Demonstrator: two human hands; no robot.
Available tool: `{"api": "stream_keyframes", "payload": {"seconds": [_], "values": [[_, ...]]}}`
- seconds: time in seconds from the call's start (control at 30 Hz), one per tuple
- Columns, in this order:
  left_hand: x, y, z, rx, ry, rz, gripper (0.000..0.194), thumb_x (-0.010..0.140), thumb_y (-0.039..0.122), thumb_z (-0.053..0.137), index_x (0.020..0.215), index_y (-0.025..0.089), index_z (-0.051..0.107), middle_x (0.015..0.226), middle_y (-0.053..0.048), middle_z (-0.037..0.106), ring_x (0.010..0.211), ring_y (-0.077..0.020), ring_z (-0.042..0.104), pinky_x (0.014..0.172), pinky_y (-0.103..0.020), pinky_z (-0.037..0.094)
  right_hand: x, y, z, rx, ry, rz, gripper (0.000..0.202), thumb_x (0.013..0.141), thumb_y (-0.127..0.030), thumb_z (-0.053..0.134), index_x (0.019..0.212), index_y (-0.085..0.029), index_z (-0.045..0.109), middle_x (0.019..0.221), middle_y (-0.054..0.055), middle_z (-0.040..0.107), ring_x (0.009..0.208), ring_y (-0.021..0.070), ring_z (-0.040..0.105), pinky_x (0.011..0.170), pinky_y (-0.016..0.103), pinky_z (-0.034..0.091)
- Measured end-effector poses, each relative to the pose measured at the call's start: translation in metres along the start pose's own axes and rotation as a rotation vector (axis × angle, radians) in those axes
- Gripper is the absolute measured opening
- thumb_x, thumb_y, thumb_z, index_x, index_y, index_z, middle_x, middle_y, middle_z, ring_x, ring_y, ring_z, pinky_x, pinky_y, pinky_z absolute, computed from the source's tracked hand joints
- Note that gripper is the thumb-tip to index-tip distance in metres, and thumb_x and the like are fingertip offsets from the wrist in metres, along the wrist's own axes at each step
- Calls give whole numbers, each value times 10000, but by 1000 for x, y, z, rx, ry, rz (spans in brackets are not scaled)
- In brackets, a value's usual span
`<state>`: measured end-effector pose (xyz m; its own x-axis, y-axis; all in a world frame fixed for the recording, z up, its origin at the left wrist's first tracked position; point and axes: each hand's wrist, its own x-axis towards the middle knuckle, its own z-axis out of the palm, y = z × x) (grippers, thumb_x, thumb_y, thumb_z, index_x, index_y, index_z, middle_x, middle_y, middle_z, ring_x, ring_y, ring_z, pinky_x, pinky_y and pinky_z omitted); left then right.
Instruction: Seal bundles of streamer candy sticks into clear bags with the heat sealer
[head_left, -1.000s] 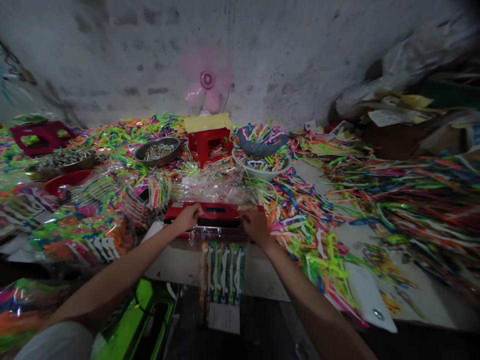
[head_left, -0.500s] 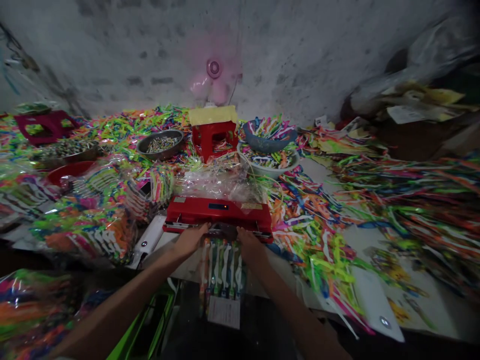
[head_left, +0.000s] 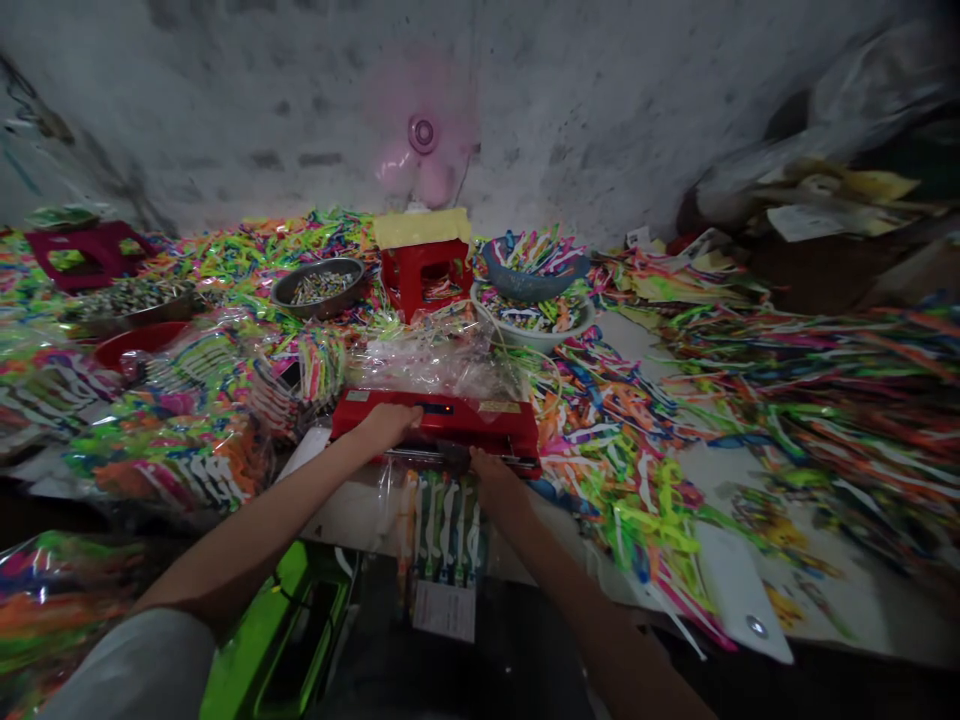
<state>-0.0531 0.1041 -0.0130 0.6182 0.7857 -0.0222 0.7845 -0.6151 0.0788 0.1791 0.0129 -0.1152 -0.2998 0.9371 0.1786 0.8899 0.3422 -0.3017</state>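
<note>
A red heat sealer [head_left: 480, 424] with a small display stands in front of me at the table's edge. My left hand [head_left: 390, 428] rests on top of it, fingers reaching to the display and holding nothing that I can see. At the sealer's front edge my right hand [head_left: 487, 468] pinches the top of a clear plastic bag [head_left: 442, 525]. Several colourful strips with white wavy parts stand in a row inside this bag. A white label [head_left: 444, 610] shows at its lower end. The bag hangs down from the sealer over the table's edge.
Crumpled clear plastic bags [head_left: 442, 355] lie behind the sealer. Filled bags [head_left: 172, 450] are piled left. A red stool [head_left: 426, 275], a metal bowl [head_left: 318, 286] and a blue bowl [head_left: 536, 272] stand behind. Loose colourful strips spread right. A pink fan [head_left: 424, 135] spins by the wall.
My left hand has left the bag's mouth and moved up onto the sealer beside the display. My right hand stays at the front edge, and the bag still hangs there.
</note>
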Motion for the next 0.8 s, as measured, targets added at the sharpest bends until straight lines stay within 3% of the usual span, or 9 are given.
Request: {"api": "stream_keyframes", "payload": {"seconds": [0.17, 0.33, 0.43, 0.53, 0.67, 0.8], "values": [[0, -5, -2, -56, 42, 35, 177, 892, 187, 460, 964, 194, 621, 857, -69, 715, 804, -218, 668, 691, -279, 434, 4, -8, -17, 17, -23, 64, 508, 850, -24, 373, 1327, -51, 547, 1330, 185, 580, 1245, 236, 552, 1063, 379, 421], [-5, -12, -11, -176, 38, 38, 212, 900, 226, 482, 1041, 193, 637, 925, -59, 723, 839, -197, 667, 718, -262, 447, 14, -18, -38, 34, -50, 149, 422, 920, -133, 415, 1313, -98, 567, 1299, 168, 614, 1171, 250, 605, 995, 354, 459], [-6, -16, -8, -186, 8, 59, 258, 897, 226, 497, 1106, 199, 647, 974, -64, 731, 884, -194, 672, 748, -258, 450, 13, -22, -42, 60, -101, 169, 416, 915, -122, 427, 1306, -87, 565, 1306, 171, 609, 1166, 249, 607, 986, 332, 453], [-4, -17, -3, -190, -19, 112, 234, 884, 193, 504, 1027, 200, 689, 962, -56, 738, 888, -184, 671, 757, -248, 444, 9, -25, -40, 76, -126, 168, 428, 917, -108, 405, 1321, -76, 544, 1309, 173, 606, 1175, 241, 598, 987, 326, 445], [10, -11, -12, -223, 32, 149, 265, 835, 108, 495, 977, 179, 707, 954, -60, 739, 867, -169, 663, 774, -241, 447, 8, -27, -41, 70, -151, 150, 428, 895, -106, 440, 1307, -94, 556, 1288, 169, 621, 1159, 232, 606, 971, 309, 444], [39, -5, -35, -333, 93, 57, 203, 823, 192, 550, 924, 180, 725, 941, -81, 732, 933, -212, 647, 835, -285, 448, 10, -27, -51, 62, -167, 153, 409, 900, -145, 454, 1293, -129, 564, 1211, 147, 670, 1066, 229, 648, 887, 293, 465]]}}
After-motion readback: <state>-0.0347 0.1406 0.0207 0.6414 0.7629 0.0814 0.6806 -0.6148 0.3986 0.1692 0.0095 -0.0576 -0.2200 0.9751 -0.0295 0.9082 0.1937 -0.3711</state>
